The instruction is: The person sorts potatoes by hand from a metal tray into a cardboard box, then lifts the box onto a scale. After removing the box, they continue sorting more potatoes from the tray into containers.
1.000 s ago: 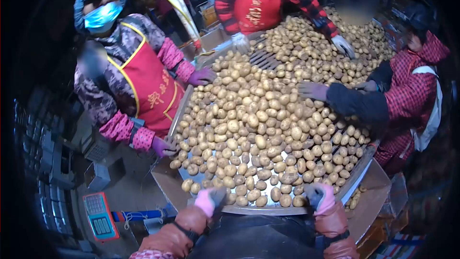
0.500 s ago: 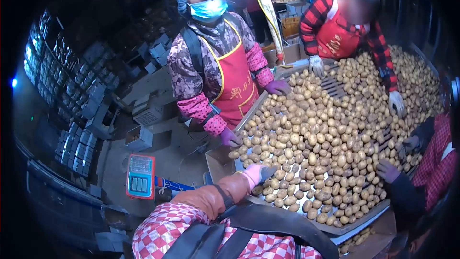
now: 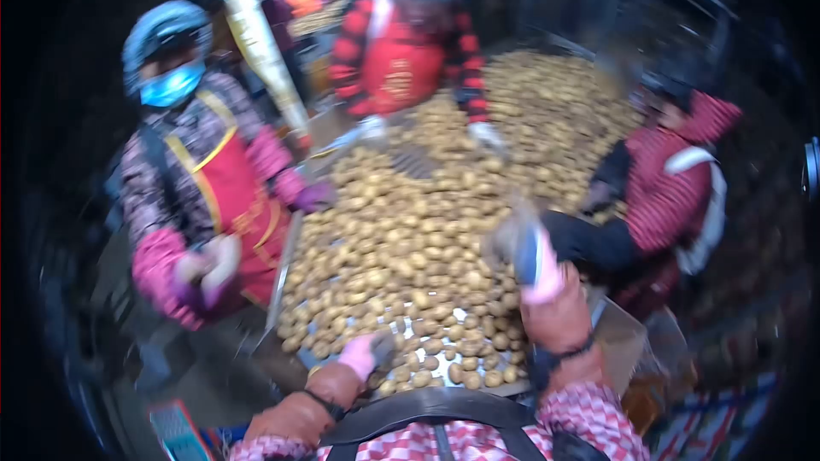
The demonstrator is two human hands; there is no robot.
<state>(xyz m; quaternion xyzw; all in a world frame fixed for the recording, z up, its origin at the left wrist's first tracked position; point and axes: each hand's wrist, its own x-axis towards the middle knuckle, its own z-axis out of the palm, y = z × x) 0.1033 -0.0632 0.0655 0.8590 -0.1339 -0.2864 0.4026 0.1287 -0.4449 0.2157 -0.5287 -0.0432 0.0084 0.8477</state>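
Potatoes cover a wide sorting table in front of me, with bits of its pale metal bed showing near my side. My left hand, in a pink glove with grey fingers, rests at the table's near edge against the potatoes. Its fingers look stretched out, and I see nothing held in it. Over the right side of the heap is my right hand, gloved in pink and grey. Motion smears its fingers, so whether it holds anything cannot be made out.
A co-worker in a red apron stands at the left, a blurred pale object at one hand. Another in a checked shirt works at the far side, a third in a red jacket at the right. A scale display is low left.
My view has swung to the right, so the table now lies in the middle. My right hand has come into view over the potatoes. The left co-worker's lower hand has left the table edge.
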